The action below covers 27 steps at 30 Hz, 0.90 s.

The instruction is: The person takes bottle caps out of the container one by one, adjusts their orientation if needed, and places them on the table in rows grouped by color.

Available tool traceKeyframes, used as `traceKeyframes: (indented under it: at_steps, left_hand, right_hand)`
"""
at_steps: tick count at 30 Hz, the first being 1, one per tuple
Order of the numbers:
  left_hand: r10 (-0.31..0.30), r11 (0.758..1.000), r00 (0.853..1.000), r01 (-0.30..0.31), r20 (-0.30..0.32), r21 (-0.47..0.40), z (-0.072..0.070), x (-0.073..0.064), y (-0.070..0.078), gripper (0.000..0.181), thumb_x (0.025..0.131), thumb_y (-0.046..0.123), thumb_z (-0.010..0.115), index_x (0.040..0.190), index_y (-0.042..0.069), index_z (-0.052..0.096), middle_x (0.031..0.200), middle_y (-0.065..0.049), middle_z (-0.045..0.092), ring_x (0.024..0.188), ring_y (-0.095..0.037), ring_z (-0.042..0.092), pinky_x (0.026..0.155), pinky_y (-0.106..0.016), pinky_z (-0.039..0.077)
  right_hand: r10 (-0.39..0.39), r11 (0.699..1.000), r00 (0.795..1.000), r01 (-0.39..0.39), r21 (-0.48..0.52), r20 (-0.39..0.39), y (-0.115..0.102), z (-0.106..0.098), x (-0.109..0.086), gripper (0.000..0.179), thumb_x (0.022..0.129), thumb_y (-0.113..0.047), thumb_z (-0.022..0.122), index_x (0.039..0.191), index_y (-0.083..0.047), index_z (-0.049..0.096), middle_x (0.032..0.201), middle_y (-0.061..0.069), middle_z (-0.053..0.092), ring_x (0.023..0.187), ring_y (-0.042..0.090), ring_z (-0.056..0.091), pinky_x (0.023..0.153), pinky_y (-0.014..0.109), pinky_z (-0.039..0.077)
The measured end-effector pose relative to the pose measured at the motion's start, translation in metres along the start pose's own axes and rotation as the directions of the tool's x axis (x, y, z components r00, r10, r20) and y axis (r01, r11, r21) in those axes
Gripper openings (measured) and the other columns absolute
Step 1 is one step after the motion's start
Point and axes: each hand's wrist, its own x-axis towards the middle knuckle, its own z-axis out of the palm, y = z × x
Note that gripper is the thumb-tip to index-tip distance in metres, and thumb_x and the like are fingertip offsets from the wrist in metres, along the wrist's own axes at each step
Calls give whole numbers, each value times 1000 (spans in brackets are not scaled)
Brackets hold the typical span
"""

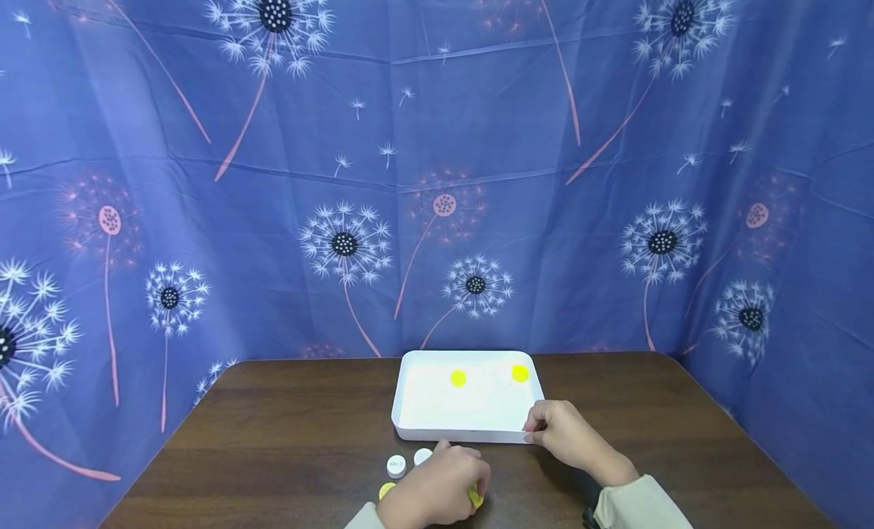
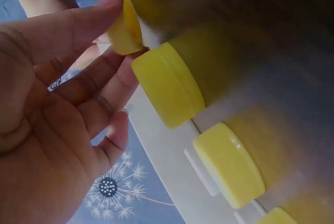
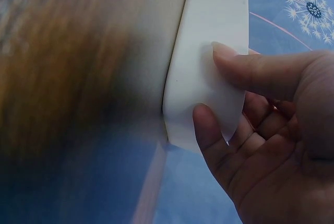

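My left hand [image 1: 437,487] is low over the near part of the table. In the left wrist view its thumb and fingertips pinch a round yellow cap [image 2: 125,28]. Close beside that, more yellow caps [image 2: 168,85] stand on the wood, with white ones partly hidden behind them. From the head, two white caps [image 1: 396,466] and a yellow cap [image 1: 386,489] show left of this hand. The right hand [image 1: 570,438] grips the near right corner of a white tray [image 1: 464,436], thumb on the outer wall [image 3: 193,78]. Two yellow caps [image 1: 459,378] lie inside the tray.
The brown wooden table [image 1: 300,415] reaches back to a blue curtain [image 1: 423,134] with a dandelion print. The tray stands near the table's far edge. A dark band [image 1: 591,518] shows at the right wrist, by the light sleeve.
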Motion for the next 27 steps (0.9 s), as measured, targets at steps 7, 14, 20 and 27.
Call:
traceKeyframes:
  at_steps: [7, 14, 20, 27]
  left_hand:
    - [-3, 999, 1000, 4, -11, 47, 2, -2, 0, 27, 66, 0, 80, 70, 23, 66, 69, 18, 50, 65, 3, 43, 72, -26, 34]
    - [-15, 999, 1000, 15, 10, 29, 2, -2, 0, 26, 67, -1, 80, 70, 22, 67, 69, 18, 50, 63, 2, 42, 72, -25, 33]
    - [-23, 999, 1000, 23, 11, 29, 2, -3, 1, 26, 68, -1, 80, 69, 21, 67, 69, 17, 49, 62, 2, 42, 73, -26, 33]
    - [-30, 999, 1000, 30, 6, 46, 2, -4, 2, 25, 67, 1, 79, 70, 22, 67, 69, 18, 49, 62, 3, 42, 72, -24, 33]
  right_hand:
    - [1, 1000, 1000, -1, 1, -1, -1, 0, 0, 23, 74, 8, 78, 71, -13, 70, 70, -9, 62, 65, 1, 56, 60, 22, 51]
    - [17, 1000, 1000, -17, 3, 8, -3, -1, -2, 23, 75, 7, 79, 70, -14, 70, 70, -9, 61, 65, 2, 55, 60, 22, 51]
    - [15, 1000, 1000, -15, 10, 8, -2, -2, -2, 22, 75, 7, 79, 71, -13, 71, 70, -8, 62, 65, 3, 55, 59, 22, 51]
    - [24, 1000, 1000, -24, -4, 8, -1, -1, 0, 24, 75, 7, 79, 71, -15, 71, 70, -10, 62, 65, 3, 56, 60, 22, 51]
